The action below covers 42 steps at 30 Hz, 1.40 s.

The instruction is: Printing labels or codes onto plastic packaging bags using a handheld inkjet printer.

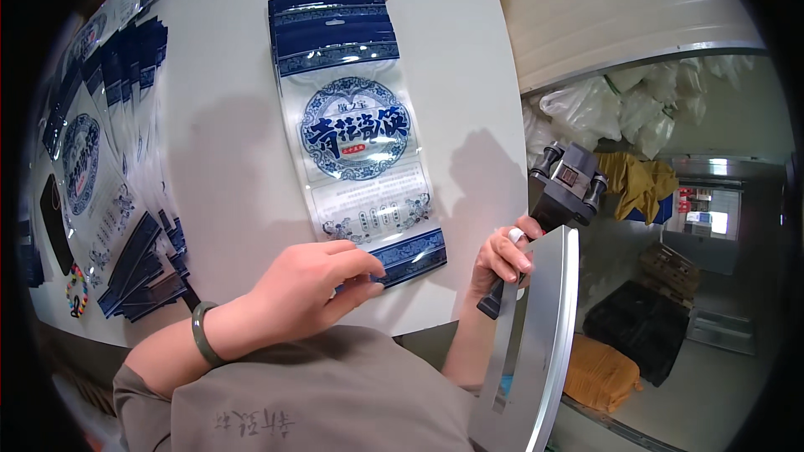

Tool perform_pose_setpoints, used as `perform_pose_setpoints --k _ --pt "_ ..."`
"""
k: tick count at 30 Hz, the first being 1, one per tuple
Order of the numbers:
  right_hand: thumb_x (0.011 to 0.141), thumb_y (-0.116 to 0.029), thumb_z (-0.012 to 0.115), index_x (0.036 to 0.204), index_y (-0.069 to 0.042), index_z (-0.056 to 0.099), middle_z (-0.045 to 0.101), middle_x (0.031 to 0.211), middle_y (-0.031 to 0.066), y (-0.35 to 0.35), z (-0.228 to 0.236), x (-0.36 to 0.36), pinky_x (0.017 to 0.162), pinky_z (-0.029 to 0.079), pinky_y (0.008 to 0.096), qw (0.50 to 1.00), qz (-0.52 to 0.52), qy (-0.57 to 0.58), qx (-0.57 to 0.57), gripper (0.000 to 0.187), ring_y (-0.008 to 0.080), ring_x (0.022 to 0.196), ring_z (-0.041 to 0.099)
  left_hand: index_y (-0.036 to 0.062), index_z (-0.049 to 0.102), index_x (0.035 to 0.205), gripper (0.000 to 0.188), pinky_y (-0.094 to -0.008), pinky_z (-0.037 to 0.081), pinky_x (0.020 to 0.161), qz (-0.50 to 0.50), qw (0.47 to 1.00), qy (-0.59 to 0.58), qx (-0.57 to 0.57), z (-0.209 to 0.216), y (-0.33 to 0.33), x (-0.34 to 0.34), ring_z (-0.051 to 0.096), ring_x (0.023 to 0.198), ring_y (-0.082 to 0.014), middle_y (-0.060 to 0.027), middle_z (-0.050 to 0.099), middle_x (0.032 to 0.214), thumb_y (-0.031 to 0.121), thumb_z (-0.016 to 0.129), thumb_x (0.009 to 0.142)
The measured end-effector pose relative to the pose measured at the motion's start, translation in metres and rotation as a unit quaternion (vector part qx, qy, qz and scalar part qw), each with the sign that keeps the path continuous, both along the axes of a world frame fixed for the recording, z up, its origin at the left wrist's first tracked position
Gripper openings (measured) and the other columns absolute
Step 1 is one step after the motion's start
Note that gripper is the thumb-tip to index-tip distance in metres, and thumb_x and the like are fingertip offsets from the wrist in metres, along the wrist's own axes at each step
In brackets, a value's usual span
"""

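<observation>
A stack of blue-and-white printed plastic bags (360, 134) lies flat on the white table, its edges slightly fanned at the far end. My left hand (322, 280), with a dark green bangle at the wrist, is at the near edge of the stack. Its thumb and fingers close on the lower left corner of a bag. To the right, past the table edge, my right hand (502, 259) has its fingers curled around the black handle of a dark device (565, 188) with knobs on its head. A white wrap shows on one finger. The palm side is hidden.
More bags (126, 142) lie fanned along the table's left side, near a beaded loop (77, 291). A silver slotted panel (536, 335) rises beside my right hand. Beyond are clear plastic sacks (603, 109), an orange sack (601, 372) and a black crate (636, 326).
</observation>
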State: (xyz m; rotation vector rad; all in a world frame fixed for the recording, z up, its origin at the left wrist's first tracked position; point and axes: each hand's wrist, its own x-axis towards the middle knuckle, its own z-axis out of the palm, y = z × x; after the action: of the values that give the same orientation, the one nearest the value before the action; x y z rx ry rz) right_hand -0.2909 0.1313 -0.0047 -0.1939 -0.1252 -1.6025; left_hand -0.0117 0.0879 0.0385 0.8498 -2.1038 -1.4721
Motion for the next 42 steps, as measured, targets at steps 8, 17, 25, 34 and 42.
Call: perform_pose_setpoints --k 8,17,25,34,42 --pt "0.09 -0.003 0.053 0.104 0.0 0.052 0.059 0.063 0.0057 0.003 0.003 -0.001 0.066 0.062 0.0373 1.0 0.0 0.009 -0.015 0.014 0.027 0.1 0.066 0.0079 0.063 0.096 0.014 -0.0356 0.049 0.061 -0.107 0.993 0.043 -0.004 0.007 0.004 -0.041 0.062 0.072 -0.0252 -0.0065 0.061 0.081 0.016 0.066 0.085" --pt "0.098 -0.012 0.046 0.107 -0.003 0.05 0.055 0.063 0.0043 0.01 -0.007 -0.011 0.079 0.058 0.0359 1.0 0.003 0.023 0.006 0.014 0.024 0.123 0.052 0.0071 0.061 0.103 0.025 -0.0339 0.051 0.062 -0.127 0.991 0.027 0.026 0.023 0.001 -0.063 0.063 0.072 -0.0223 -0.0063 0.061 0.082 0.026 0.066 0.088" --pt "0.095 -0.022 0.051 0.11 -0.004 0.05 0.056 0.09 0.009 0.002 0.022 -0.008 0.08 0.05 0.029 0.972 0.069 0.168 0.15 0.023 0.0205 0.096 0.056 0.0022 0.035 0.13 0.082 -0.0304 0.054 0.066 -0.172 0.956 0.071 0.227 0.075 0.004 -0.07 0.064 0.077 -0.0214 -0.0117 0.059 0.095 0.052 0.074 0.077" --pt "0.087 -0.012 0.057 0.113 0.003 0.052 0.061 0.083 0.0117 0.0 0.006 0.008 0.079 0.054 0.0327 0.887 -0.093 0.308 0.331 0.031 0.0222 0.084 0.062 0.0026 0.018 0.144 0.08 -0.0351 0.052 0.084 -0.079 0.914 0.112 0.381 0.071 0.003 -0.051 0.057 0.101 -0.0231 -0.0175 0.044 0.125 0.028 0.067 0.087" --pt "0.088 -0.017 0.055 0.11 -0.001 0.055 0.062 0.078 0.0076 0.008 0.009 -0.002 0.118 0.018 0.0422 0.879 -0.242 0.37 0.179 0.028 0.0265 0.13 0.043 0.001 0.039 0.135 0.044 -0.0312 0.057 0.072 0.021 0.908 0.099 0.407 0.035 -0.026 -0.001 0.069 0.079 -0.0202 -0.0121 0.059 0.111 -0.002 0.04 0.092"
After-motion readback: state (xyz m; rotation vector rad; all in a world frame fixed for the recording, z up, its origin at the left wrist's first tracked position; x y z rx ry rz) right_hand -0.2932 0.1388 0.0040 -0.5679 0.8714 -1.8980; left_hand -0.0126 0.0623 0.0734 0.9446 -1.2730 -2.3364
